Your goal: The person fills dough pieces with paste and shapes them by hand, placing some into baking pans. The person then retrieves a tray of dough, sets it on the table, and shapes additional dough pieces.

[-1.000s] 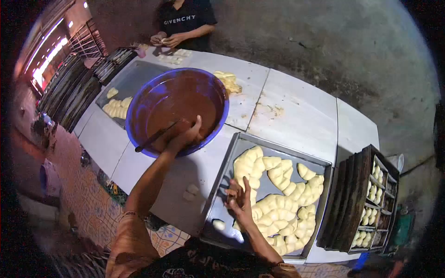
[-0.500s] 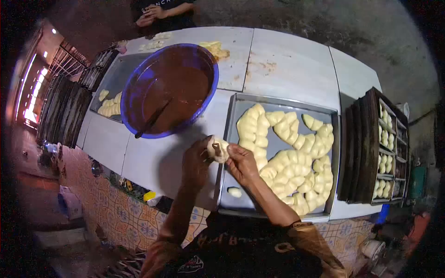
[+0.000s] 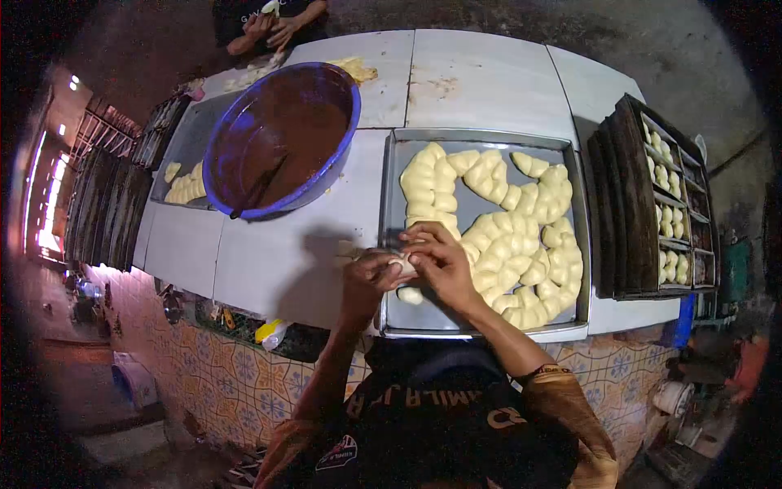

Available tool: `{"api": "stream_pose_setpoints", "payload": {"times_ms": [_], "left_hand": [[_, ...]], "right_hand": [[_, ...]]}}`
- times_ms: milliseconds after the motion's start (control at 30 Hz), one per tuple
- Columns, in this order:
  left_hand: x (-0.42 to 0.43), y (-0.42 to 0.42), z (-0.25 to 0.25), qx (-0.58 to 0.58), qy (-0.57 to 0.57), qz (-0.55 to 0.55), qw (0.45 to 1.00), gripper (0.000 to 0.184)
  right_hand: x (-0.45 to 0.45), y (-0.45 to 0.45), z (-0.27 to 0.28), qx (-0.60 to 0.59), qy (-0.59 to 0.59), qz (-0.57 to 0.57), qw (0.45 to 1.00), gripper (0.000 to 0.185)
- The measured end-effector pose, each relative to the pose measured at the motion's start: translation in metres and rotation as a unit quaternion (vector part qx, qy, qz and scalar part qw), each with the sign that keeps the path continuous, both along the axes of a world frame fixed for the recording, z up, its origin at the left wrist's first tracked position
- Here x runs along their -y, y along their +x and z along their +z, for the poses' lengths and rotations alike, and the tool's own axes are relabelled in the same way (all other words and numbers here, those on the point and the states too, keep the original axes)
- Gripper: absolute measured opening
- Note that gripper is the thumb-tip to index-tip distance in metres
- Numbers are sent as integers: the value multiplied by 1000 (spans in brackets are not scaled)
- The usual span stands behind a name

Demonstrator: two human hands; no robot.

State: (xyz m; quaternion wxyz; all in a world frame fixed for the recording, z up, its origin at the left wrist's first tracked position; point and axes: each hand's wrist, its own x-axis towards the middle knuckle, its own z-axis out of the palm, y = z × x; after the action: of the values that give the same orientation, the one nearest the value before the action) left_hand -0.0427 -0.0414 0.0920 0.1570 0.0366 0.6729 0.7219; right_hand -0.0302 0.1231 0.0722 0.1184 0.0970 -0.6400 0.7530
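Observation:
Both my hands meet over the left edge of a metal tray (image 3: pixel 432 319). My left hand (image 3: pixel 371 274) pinches a small piece of pale dough (image 3: pixel 405 264) from the left. From the right, the fingers of my right hand (image 3: pixel 440 262) press on the same piece, covering much of it. Whatever is inside the dough is hidden. A small loose dough ball (image 3: pixel 410 295) lies in the tray just below my fingers. Rows of rounded dough pieces (image 3: pixel 501 244) fill much of the tray, many touching one another.
A blue basin (image 3: pixel 327 181) of brown filling holds a dark stirring stick (image 3: pixel 262 183). Stacked dark moulds (image 3: pixel 631 204) with dough stand at right; more dark moulds (image 3: pixel 106 208) are at left. Across the table (image 3: pixel 489 81), a co-worker's hands (image 3: pixel 273 28) hold something pale.
The dough was held open with brown filling showing; now my fingers are closed around it and my hands are closer together. The view has shifted. The co-worker's hands have lifted something pale.

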Motion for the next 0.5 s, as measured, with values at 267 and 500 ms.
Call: {"api": "stream_pose_setpoints", "payload": {"times_ms": [267,500], "left_hand": [[-16,28,-23,40,11,57,998,23],[0,35,-33,-140,-87,96,982,21]], "right_hand": [[0,32,17,84,149,-7,985,25],[-6,21,-12,222,94,129,962,47]]}}
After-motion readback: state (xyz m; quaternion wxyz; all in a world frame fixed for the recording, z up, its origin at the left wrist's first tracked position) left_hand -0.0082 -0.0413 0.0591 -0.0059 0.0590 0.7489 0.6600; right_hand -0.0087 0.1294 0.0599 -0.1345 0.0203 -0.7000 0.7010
